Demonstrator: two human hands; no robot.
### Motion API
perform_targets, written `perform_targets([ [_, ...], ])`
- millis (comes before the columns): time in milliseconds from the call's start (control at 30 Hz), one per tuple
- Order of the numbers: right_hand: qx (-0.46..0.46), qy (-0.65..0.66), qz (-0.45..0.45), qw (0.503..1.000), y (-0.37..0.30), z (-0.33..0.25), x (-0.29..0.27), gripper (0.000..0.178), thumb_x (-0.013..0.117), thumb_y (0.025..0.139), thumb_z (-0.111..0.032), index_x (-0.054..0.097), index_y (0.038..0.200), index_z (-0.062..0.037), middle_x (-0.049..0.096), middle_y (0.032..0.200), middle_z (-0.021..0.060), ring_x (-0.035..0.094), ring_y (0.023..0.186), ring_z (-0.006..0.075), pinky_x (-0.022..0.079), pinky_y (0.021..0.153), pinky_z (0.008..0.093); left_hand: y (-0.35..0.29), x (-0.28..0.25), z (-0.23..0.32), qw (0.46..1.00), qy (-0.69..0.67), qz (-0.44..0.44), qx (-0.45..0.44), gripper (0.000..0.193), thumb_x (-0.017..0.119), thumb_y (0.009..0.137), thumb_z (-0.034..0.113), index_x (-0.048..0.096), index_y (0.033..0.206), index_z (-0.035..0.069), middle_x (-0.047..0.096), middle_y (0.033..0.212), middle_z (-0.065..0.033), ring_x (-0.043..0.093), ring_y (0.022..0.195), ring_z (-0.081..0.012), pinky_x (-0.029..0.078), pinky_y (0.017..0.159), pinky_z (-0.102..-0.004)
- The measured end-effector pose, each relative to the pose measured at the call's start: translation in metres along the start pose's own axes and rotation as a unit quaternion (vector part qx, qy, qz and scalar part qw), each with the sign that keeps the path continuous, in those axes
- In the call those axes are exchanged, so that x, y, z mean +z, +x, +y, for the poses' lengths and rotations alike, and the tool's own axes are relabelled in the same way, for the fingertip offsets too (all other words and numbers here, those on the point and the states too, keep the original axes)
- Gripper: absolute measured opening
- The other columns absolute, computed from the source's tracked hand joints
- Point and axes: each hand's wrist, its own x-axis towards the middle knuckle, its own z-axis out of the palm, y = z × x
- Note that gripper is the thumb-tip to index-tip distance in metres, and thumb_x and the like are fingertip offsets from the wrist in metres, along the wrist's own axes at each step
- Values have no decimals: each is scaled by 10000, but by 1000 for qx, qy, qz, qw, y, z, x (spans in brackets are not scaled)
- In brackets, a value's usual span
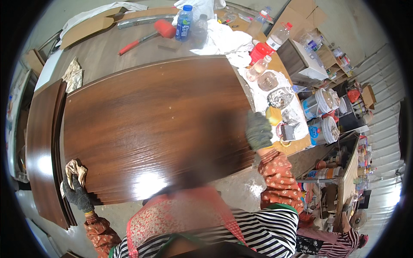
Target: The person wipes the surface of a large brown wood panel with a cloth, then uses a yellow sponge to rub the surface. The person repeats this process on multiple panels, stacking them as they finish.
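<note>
A stack of dark brown wood-grain panels [142, 116] lies in front of me. At its near left corner my left hand [78, 195], in a dark grey glove, is closed on a crumpled beige rag [76, 168]. By the stack's right edge is my right hand [259, 132], also gloved; its fingers are too unclear to tell whether they are bent around anything. Just right of that hand sit a yellow sponge [273, 116] and a dark block [288, 132] on a white cloth [300, 129].
A second panel stack [41, 150] lies at the left. At the back are a red-headed mallet [164, 29], a blue-labelled bottle [184, 23] and another rag [73, 76]. Bottles and a red tub [260, 52] line the right side, with white buckets [320, 103] beyond. Another person [331, 243] is at lower right.
</note>
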Motion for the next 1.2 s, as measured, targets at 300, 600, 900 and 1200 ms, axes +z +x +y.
perform_targets([
  [300, 20, 143, 138, 980, -5, 6, -21, 405, 549, 970, -139, 568, 1343, 19, 644, 1247, 205, 645, 1100, 341, 518, 932, 442, -1, -1, -6, 998, -43, -25, -42, 376, 641, 986, 89, 619, 1345, -18, 673, 1301, -124, 621, 1166, -197, 461, 1040, -324],
  [600, -151, 159, 149, 964, -6, 10, -7, 437, 594, 890, -60, 652, 1317, -130, 698, 1192, 116, 667, 1103, 293, 515, 993, 426, 0, -2, 10, 999, -5, -33, -3, 392, 630, 980, 99, 615, 1352, -21, 661, 1322, -139, 610, 1195, -228, 437, 1067, -350],
  [900, -121, 39, 106, 986, -28, -61, -67, 297, 585, 915, -152, 687, 1192, -172, 675, 1004, 77, 647, 889, 296, 514, 852, 435, 2, -3, 10, 999, 2, -34, 2, 391, 649, 970, 100, 619, 1339, -25, 673, 1297, -145, 622, 1169, -250, 448, 1052, -358],
  [1200, -180, 139, 123, 966, -38, -82, -84, 337, 564, 906, -213, 655, 1218, -123, 620, 915, 62, 603, 849, 278, 465, 766, 472, 1, -5, 12, 999, -14, -31, 36, 373, 629, 977, 79, 622, 1336, -25, 672, 1285, -151, 618, 1162, -254, 450, 1046, -371],
])
